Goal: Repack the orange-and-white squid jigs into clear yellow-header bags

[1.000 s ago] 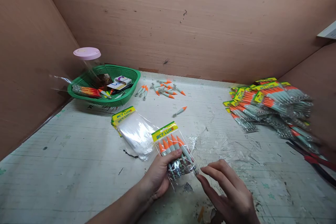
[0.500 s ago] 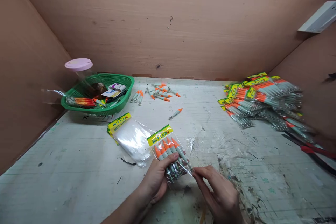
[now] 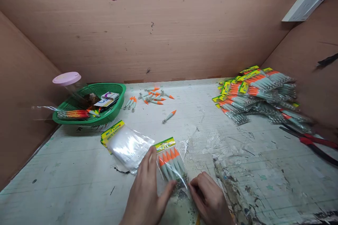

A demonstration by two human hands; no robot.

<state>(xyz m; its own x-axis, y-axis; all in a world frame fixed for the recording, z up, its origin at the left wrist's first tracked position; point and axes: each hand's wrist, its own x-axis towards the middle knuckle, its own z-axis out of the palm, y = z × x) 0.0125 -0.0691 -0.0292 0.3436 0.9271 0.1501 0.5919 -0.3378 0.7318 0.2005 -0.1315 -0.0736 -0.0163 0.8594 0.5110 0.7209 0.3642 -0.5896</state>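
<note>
A clear plastic bag of squid lures [image 3: 171, 164] with a yellow-and-green header lies on the table in front of me. Inside it several grey lures with orange tips sit side by side, hook crowns toward me. My left hand [image 3: 146, 186] is open along the bag's left side, fingers stretched out, its thumb at the lower edge. My right hand [image 3: 208, 195] has its fingers pinched together on the bag's lower right corner. Left of these is a stack of header-card bags [image 3: 129, 146] that look flat, the left hand partly over its corner.
Loose lures [image 3: 153, 95] lie at the back, with a single lure [image 3: 169, 116] nearer. A green basket [image 3: 120, 107] with a pink-lidded container [image 3: 67, 78] stands left. Filled lure packs [image 3: 253, 95] are heaped right, beside red-handled pliers [image 3: 314, 140]. A power strip [image 3: 303, 5] hangs on the wall.
The bag of lures has gone from being held up in the left hand to lying on the table. My left hand let go and opened beside it. The view has shifted to the right.
</note>
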